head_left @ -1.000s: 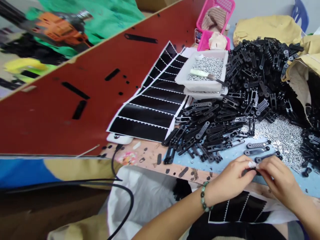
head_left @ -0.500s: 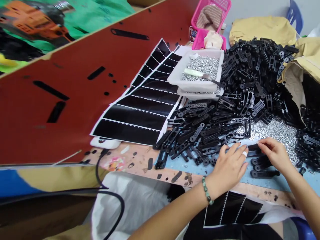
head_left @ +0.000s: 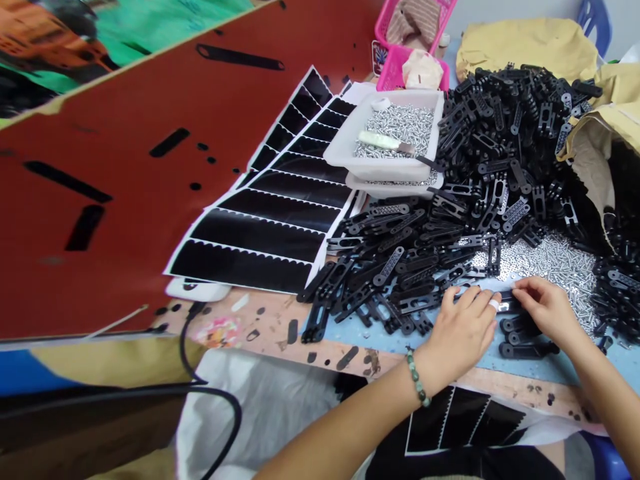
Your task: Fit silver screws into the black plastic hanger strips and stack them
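My left hand (head_left: 463, 330) rests palm down on the blue table, fingers curled onto a black plastic strip (head_left: 510, 303); a white ring or tape shows on one finger and a green bead bracelet (head_left: 417, 379) is on the wrist. My right hand (head_left: 545, 308) pinches the other end of the same strip. Two or three finished black strips (head_left: 527, 348) lie just below my hands. A big heap of black plastic parts (head_left: 480, 173) spreads behind them, beside a spill of small silver screws (head_left: 555, 263).
A white tray of screws (head_left: 385, 167) with a white-handled tool stands at the back. Black sticker sheets (head_left: 270, 227) lie to the left against a red board (head_left: 125, 187). Pink baskets (head_left: 405, 40), tan sacks (head_left: 595, 147) and a black cable (head_left: 210, 393) surround the work spot.
Both hands moved up from the table's front edge to the strip by the screw spill, leaving finished strips below. The view drifted right and down.
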Demonstrator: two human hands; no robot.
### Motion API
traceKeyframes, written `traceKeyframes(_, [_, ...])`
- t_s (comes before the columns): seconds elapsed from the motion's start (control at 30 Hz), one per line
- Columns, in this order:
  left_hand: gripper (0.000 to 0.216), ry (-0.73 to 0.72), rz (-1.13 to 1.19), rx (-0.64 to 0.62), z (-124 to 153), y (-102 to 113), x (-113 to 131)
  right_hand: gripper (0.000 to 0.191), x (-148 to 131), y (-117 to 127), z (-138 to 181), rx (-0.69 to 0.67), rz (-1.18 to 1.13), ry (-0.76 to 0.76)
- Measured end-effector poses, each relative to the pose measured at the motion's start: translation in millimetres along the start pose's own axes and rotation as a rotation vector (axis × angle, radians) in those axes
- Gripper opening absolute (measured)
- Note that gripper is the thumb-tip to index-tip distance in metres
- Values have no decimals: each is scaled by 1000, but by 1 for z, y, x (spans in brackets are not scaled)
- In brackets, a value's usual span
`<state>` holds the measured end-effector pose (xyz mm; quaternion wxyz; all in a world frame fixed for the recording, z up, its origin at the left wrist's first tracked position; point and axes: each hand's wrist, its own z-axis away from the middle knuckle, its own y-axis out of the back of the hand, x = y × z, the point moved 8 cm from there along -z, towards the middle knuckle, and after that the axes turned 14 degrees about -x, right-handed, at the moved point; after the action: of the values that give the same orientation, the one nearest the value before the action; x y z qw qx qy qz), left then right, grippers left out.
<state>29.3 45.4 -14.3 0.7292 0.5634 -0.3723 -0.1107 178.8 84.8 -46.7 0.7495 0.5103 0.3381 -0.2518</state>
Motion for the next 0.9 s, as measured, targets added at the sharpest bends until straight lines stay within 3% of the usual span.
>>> traceKeyframes(0.27, [34, -4, -60, 27, 0, 1, 1, 9, -10, 2, -12, -49, 192, -51])
traceKeyframes(0.4, [32, 13, 27, 38, -1, 7, 1, 21, -5, 27, 2, 82, 256, 3])
traceKeyframes(0.47, [44, 0, 98, 40, -5, 8, 3, 27, 0, 42, 24, 187, 209, 55])
traceKeyframes(0.53, [72, -21, 147, 21, -11, 4, 9, 34, 7, 45, 49, 217, 179, 97])
traceKeyframes(0.6, [97, -29, 161, -19, -19, -5, 15, 46, 10, 33, 69, 171, 243, 135])
traceKeyframes(0.67, [104, -22, 150, -55, -26, -17, 21, 47, 10, 16, 81, 136, 304, 176])
traceKeyframes(0.8, [81, 17, 140, -45, -35, -33, 27, 35, -1, -7, 88, 209, 401, 241])
traceKeyframes(0.9, [69, 17, 150, -39, -35, -37, 27, 47, -14, -24, 85, 184, 588, 290])
